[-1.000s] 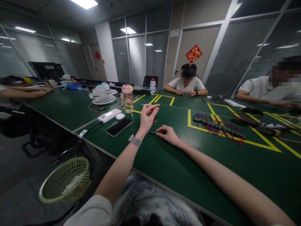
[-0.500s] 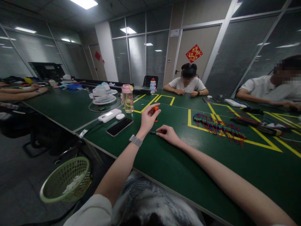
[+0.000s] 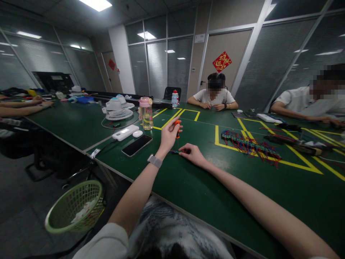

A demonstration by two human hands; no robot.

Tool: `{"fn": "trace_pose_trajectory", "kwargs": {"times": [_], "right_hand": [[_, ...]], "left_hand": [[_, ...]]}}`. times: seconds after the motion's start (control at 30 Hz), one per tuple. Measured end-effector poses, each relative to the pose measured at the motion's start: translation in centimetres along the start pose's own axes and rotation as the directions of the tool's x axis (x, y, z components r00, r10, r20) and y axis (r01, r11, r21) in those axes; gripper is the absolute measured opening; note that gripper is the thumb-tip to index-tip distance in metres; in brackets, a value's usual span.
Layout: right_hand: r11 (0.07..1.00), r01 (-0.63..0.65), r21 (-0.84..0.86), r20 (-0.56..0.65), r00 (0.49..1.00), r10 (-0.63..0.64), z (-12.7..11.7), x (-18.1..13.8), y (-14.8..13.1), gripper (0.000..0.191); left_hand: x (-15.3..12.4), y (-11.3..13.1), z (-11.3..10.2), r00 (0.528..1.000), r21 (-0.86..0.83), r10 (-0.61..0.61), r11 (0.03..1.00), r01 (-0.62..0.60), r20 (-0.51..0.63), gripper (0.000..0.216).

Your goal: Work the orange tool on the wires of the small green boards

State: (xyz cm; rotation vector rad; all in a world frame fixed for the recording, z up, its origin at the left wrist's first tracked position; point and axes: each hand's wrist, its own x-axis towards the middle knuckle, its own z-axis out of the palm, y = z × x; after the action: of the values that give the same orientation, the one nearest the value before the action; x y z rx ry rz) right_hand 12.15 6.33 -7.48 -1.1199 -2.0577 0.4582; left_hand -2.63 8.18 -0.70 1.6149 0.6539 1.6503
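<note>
An orange-handled screwdriver (image 3: 177,126) stands nearly upright in my left hand (image 3: 168,137), whose fingers and thumb are round the handle. Its thin shaft points down at a small green circuit board (image 3: 175,152) on the table. My right hand (image 3: 194,154) rests on the table just right of the shaft, fingertips pinched on the board's right end. Small wires show at the board, partly hidden by my fingers. Where exactly the screwdriver tip touches is too small to tell.
Left of my hands are a black phone (image 3: 137,145), a white earbud case (image 3: 137,133), a white power bank (image 3: 125,132) and a pink-lidded bottle (image 3: 146,113). Wired boards (image 3: 250,145) lie in a pile to the right. A green basket (image 3: 75,207) stands on the floor. Co-workers sit around the table.
The fingers of my left hand have shifted round the screwdriver handle, and more of the orange shows. My right hand stays in place at the board.
</note>
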Motion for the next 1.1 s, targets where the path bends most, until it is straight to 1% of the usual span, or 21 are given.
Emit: {"fn": "trace_pose_trajectory", "kwargs": {"times": [0.1,0.17,0.2,0.27,0.37,0.43,0.5,0.57,0.63,0.7,0.77,0.87,0.93,1.03,1.1], "right_hand": [[1.000,0.001,-0.007,-0.001,1.000,-0.001,-0.06,-0.04,-0.10,0.015],[1.000,0.000,-0.004,-0.001,1.000,0.000,-0.06,-0.05,-0.13,0.015],[1.000,-0.001,-0.001,-0.002,1.000,0.001,-0.05,-0.05,-0.13,0.015],[1.000,-0.004,0.005,-0.003,1.000,0.004,-0.01,-0.03,-0.09,0.015],[1.000,-0.004,0.002,0.000,1.000,0.004,0.05,0.03,0.03,0.015],[1.000,-0.003,0.000,0.001,1.000,0.003,0.09,0.05,0.10,0.015],[1.000,-0.002,-0.002,-0.001,1.000,0.002,0.11,0.06,0.14,0.015],[1.000,-0.002,-0.005,-0.002,1.000,0.002,0.12,0.06,0.16,0.015],[1.000,-0.002,-0.008,-0.002,1.000,0.002,0.13,0.06,0.16,0.015],[1.000,0.000,-0.010,-0.002,1.000,0.000,0.12,0.07,0.13,0.015],[1.000,0.003,-0.011,-0.006,1.000,-0.003,0.11,0.07,0.11,0.015],[1.000,0.006,-0.013,-0.011,1.000,-0.006,0.10,0.08,0.07,0.015],[1.000,0.002,-0.012,-0.008,1.000,-0.002,0.10,0.08,0.06,0.015],[1.000,-0.008,-0.012,-0.005,1.000,0.008,0.10,0.07,0.01,0.015],[1.000,-0.011,-0.015,-0.004,1.000,0.011,0.07,0.06,-0.08,0.015]], "left_hand": [[-0.05,0.30,-0.33,0.989,0.222,0.130,0.969,-0.109,-0.078,0.030],[-0.06,0.46,-0.52,0.977,0.308,0.188,0.940,-0.148,-0.103,0.025],[-0.05,0.50,-0.56,0.976,0.306,0.191,0.940,-0.152,-0.101,0.025],[0.00,0.44,-0.49,0.985,0.210,0.156,0.968,-0.138,-0.070,0.029],[0.07,0.17,-0.14,0.999,-0.015,0.050,0.999,-0.050,-0.003,0.036],[0.06,0.01,0.06,1.000,-0.081,-0.006,0.997,0.007,0.013,0.038],[0.01,-0.03,0.10,1.000,-0.041,-0.005,0.999,0.005,0.002,0.039],[-0.07,0.06,-0.03,0.997,0.084,0.060,0.995,-0.057,-0.038,0.037],[-0.13,0.22,-0.25,0.986,0.231,0.145,0.965,-0.123,-0.082,0.031],[-0.13,0.34,-0.44,0.977,0.306,0.188,0.940,-0.148,-0.105,0.026],[-0.07,0.34,-0.48,0.983,0.255,0.165,0.957,-0.139,-0.085,0.027],[0.03,0.19,-0.24,0.998,0.048,0.067,0.997,-0.066,-0.014,0.034],[0.02,0.12,-0.01,1.000,-0.045,0.015,0.999,-0.015,0.013,0.037],[-0.09,0.21,0.16,1.000,-0.043,-0.001,0.999,0.001,-0.002,0.039],[-0.16,0.38,0.08,0.999,0.026,0.025,0.999,-0.025,-0.030,0.039]]}}
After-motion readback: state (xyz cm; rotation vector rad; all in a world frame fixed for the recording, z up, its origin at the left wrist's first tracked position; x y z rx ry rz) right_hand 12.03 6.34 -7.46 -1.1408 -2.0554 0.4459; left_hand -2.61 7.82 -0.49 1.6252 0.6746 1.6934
